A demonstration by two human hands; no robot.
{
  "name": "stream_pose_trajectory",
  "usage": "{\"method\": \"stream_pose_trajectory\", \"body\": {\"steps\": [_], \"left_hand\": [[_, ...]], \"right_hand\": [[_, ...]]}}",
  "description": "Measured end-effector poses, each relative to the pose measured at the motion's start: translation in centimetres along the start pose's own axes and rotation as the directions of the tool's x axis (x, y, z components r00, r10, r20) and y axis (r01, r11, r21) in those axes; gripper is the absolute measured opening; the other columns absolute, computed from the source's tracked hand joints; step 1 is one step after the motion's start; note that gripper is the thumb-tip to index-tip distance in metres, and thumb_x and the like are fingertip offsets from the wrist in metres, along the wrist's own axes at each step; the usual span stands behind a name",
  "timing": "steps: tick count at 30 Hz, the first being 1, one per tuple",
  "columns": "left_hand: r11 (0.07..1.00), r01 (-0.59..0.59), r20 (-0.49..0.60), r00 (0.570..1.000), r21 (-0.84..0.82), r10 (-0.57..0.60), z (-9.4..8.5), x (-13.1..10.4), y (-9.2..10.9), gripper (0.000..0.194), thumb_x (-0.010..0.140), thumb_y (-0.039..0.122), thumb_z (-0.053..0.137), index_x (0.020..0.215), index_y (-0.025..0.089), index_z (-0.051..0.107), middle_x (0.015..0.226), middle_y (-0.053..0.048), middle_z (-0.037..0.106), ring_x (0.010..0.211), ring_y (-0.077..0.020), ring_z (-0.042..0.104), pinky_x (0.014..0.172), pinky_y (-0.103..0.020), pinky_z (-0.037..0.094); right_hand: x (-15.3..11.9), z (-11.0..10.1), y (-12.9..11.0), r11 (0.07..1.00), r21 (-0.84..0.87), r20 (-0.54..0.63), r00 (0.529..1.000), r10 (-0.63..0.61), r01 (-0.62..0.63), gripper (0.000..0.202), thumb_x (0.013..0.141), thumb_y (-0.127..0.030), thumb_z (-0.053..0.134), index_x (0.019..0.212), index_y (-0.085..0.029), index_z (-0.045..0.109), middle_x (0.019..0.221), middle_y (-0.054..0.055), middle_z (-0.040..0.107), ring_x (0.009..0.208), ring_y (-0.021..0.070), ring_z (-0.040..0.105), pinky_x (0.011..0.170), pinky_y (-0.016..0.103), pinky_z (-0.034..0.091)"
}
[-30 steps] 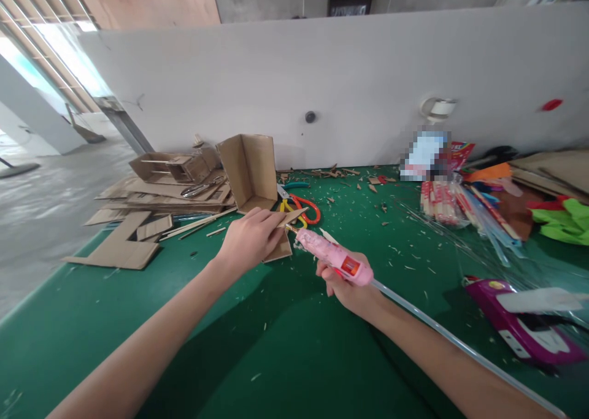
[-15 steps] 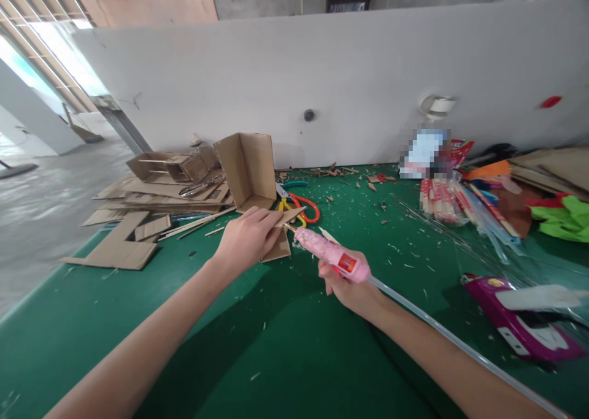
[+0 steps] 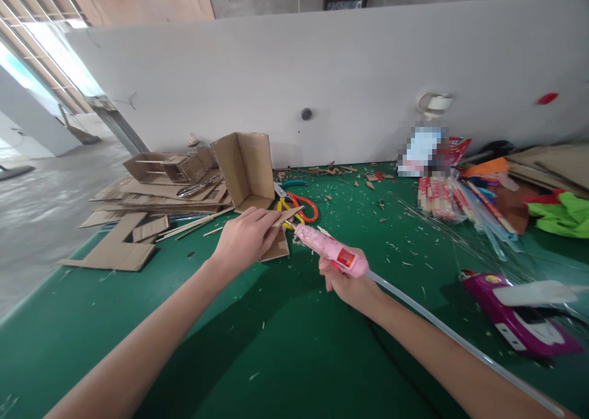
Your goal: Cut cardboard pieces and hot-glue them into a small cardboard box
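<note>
My left hand [image 3: 243, 238] is closed on a small cardboard piece [image 3: 286, 215], which sticks out to the right past the fingers. In my right hand [image 3: 343, 278] is a pink hot glue gun [image 3: 329, 247], with a long clear glue stick [image 3: 442, 327] trailing from its back end. The metal nozzle of the gun is at the lower edge of the cardboard piece; whether they touch I cannot tell. Below them a flat cardboard piece [image 3: 277, 247] lies on the table. Just behind are scissors with red-orange handles [image 3: 309, 208] and a yellow-handled tool [image 3: 281, 205].
A folded cardboard corner [image 3: 253, 167] stands behind my left hand. Stacked cardboard [image 3: 119, 189] and wooden sticks [image 3: 196, 224] lie to the left. On the right are a purple device [image 3: 515, 321], packaged sticks [image 3: 437, 198] and green material [image 3: 564, 216]. Scraps litter the green table [image 3: 239, 357].
The whole view has shifted slightly. Both hands keep their hold, and the glue gun's nozzle stays by the cardboard piece with hardly any movement.
</note>
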State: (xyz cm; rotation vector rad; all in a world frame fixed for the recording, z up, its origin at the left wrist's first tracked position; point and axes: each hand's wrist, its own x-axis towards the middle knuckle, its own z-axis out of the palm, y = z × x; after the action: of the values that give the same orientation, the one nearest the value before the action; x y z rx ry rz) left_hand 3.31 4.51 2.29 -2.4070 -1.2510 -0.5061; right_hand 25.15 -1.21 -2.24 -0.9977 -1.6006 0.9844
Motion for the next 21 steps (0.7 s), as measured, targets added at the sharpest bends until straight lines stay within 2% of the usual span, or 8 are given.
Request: {"method": "stream_pose_trajectory", "body": {"steps": [15, 21], "left_hand": [[1.000, -0.004, -0.007, 1.000, -0.015, 0.004, 0.28, -0.09, -0.07, 0.027, 0.092, 0.026, 0.043, 0.110, 0.019, 0.062, 0.081, -0.004, 0.067, 0.078, -0.0191, 0.058, 0.061, -0.028, 0.043], [1.000, -0.003, -0.014, 1.000, -0.016, 0.003, 0.44, -0.10, 0.00, 0.027, 0.092, 0.026, 0.042, 0.109, 0.019, 0.063, 0.081, -0.004, 0.067, 0.077, -0.0190, 0.059, 0.059, -0.029, 0.043]], "right_hand": [[0.22, -0.19, 0.84, 1.000, 0.011, -0.006, 1.000, 0.002, -0.002, 0.038, 0.077, -0.053, 0.064, 0.065, -0.020, 0.050, 0.044, -0.007, 0.045, 0.035, 0.0093, 0.047, 0.037, 0.022, 0.037], [0.22, -0.16, 0.55, 1.000, -0.003, -0.014, 1.000, 0.016, -0.016, 0.039, 0.077, -0.055, 0.064, 0.064, -0.021, 0.048, 0.043, -0.006, 0.045, 0.035, 0.0099, 0.047, 0.037, 0.023, 0.037]]}}
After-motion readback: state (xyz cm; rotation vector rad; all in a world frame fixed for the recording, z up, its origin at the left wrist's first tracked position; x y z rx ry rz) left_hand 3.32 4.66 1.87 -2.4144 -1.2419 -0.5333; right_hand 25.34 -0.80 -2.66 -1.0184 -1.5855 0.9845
